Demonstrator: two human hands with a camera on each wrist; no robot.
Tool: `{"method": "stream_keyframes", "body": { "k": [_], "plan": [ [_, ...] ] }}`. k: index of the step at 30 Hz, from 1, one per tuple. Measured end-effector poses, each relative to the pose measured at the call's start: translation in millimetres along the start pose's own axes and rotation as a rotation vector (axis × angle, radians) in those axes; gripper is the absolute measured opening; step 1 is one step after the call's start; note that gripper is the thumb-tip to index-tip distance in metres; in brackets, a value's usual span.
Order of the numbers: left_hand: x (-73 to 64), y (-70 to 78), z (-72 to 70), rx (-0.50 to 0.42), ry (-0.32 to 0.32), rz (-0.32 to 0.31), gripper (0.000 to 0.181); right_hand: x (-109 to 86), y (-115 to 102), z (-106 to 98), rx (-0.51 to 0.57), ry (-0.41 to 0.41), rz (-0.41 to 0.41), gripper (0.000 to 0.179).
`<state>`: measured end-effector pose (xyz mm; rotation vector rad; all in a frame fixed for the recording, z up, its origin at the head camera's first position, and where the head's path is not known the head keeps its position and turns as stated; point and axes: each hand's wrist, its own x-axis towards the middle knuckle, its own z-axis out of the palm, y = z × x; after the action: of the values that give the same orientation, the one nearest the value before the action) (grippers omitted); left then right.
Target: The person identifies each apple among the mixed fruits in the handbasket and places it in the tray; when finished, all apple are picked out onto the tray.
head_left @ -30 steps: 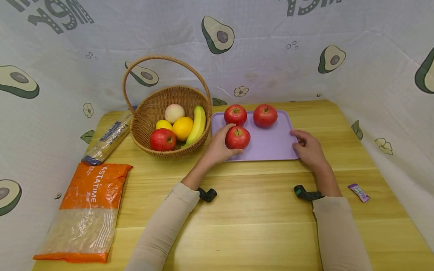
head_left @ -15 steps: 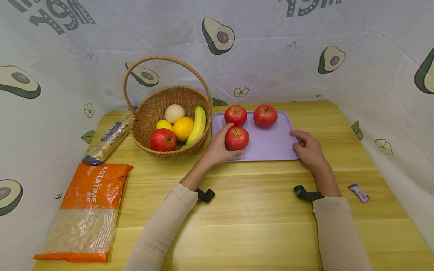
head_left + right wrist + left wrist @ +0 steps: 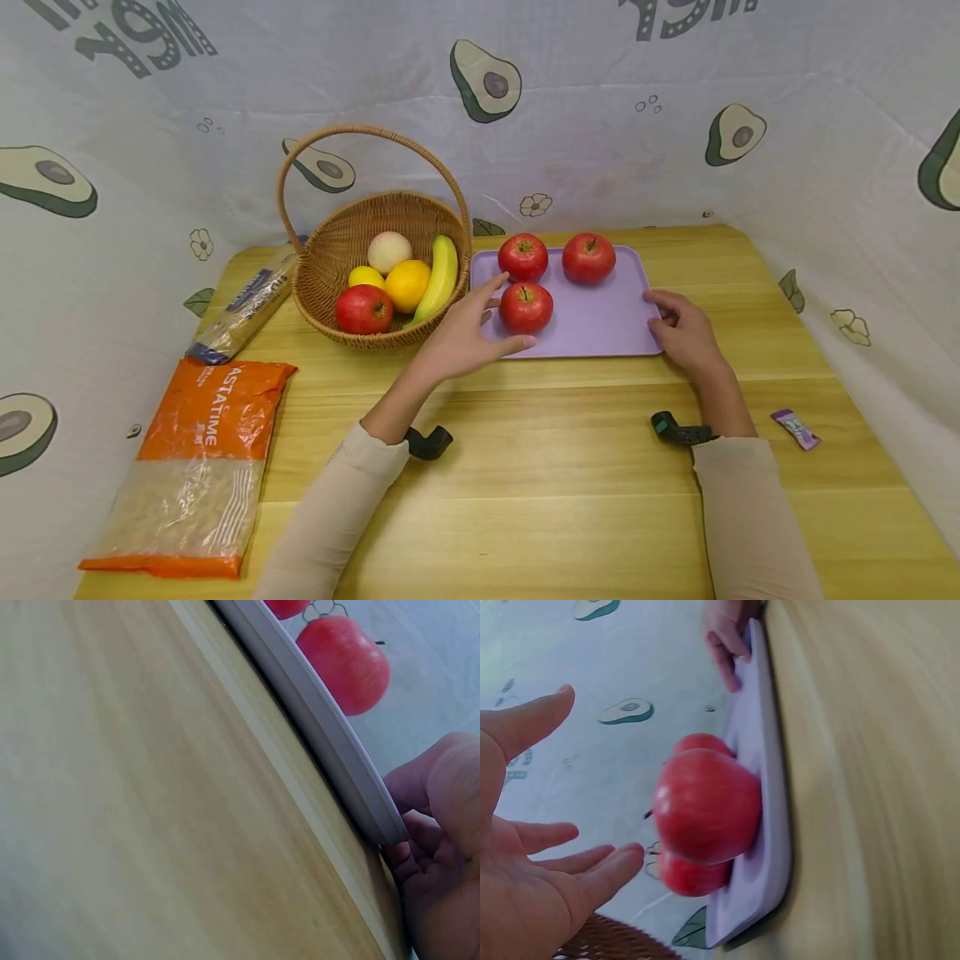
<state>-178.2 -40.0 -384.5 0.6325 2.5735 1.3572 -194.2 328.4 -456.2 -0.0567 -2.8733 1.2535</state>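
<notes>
A lilac tray (image 3: pixel 600 321) carries three red apples: a front-left apple (image 3: pixel 527 308), a back-left apple (image 3: pixel 523 255) and a back-right apple (image 3: pixel 589 258). My left hand (image 3: pixel 459 340) is spread beside the front-left apple, over the tray's left end. In the left wrist view a gap shows between the fingers (image 3: pixel 604 877) and that apple (image 3: pixel 709 806). My right hand (image 3: pixel 684 332) pinches the tray's right edge. The right wrist view shows the thumb (image 3: pixel 412 780) at the rim of the tray (image 3: pixel 330 735) and curled fingers lower down.
A wicker basket (image 3: pixel 330 332) left of the tray holds an apple, a banana, an orange, a lemon and a pale round fruit. Further left lie a long clear packet (image 3: pixel 251 304) and an orange bag (image 3: pixel 191 467). A small purple wrapped sweet (image 3: pixel 797 428) lies at the right.
My left hand has let go of the front-left apple and drawn back left and toward me, fingers spreading. The apple stays on the tray. My right hand has kept its place.
</notes>
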Motion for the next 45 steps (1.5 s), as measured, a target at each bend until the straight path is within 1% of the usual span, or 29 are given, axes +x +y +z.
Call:
{"method": "stream_keyframes", "body": {
  "k": [5,9,13,16,18,21,24,27,29,33,36,41,45],
  "plan": [
    [-11.0,3.9,-20.1,-0.111,0.030,0.087,0.081,-0.3,0.1,-0.7,-0.001,0.000,0.005,0.047],
    [-18.7,3.0,-38.2,-0.139,0.080,0.146,0.070,-1.1,-0.5,-0.7,0.000,-0.006,0.009,0.047],
    [-26.2,-1.2,-58.4,-0.095,0.142,0.181,0.065,-1.3,-0.8,-0.2,-0.007,-0.006,0.007,0.047],
    [-32.6,-6.6,-75.1,-0.037,0.194,0.183,0.063,-1.1,-1.3,-0.2,-0.006,-0.003,0.004,0.047],
    [-36.5,-11.1,-85.8,0.006,0.229,0.176,0.062,-0.8,-1.4,0.0,-0.004,-0.003,-0.001,0.047],
    [-43.0,-18.4,-100.0,0.057,0.265,0.152,0.062,-1.0,-1.3,0.4,0.002,-0.002,-0.003,0.047],
    [-48.5,-25.2,-110.4,0.097,0.288,0.128,0.062,-1.3,-0.4,1.0,0.003,-0.002,0.001,0.047],
    [-53.0,-32.0,-118.0,0.138,0.301,0.095,0.062,-1.1,0.6,1.4,0.007,-0.002,0.004,0.047],
    [-55.1,-36.2,-121.7,0.171,0.302,0.070,0.062,-0.7,1.2,1.4,0.007,-0.005,0.006,0.047],
    [-56.3,-40.4,-126.3,0.207,0.299,0.036,0.063,-0.6,2.1,0.5,0.007,-0.008,0.006,0.047],
    [-57.1,-40.2,-128.4,0.232,0.289,0.009,0.064,-0.6,2.3,0.1,0.005,-0.008,0.005,0.047],
    [-58.6,-42.3,-132.2,0.268,0.269,-0.054,0.068,-0.5,2.0,0.3,0.000,-0.006,0.001,0.047],
    [-59.7,-44.3,-136.3,0.293,0.257,-0.082,0.070,-0.4,1.8,0.5,0.007,-0.009,0.006,0.047]
  ]
}}
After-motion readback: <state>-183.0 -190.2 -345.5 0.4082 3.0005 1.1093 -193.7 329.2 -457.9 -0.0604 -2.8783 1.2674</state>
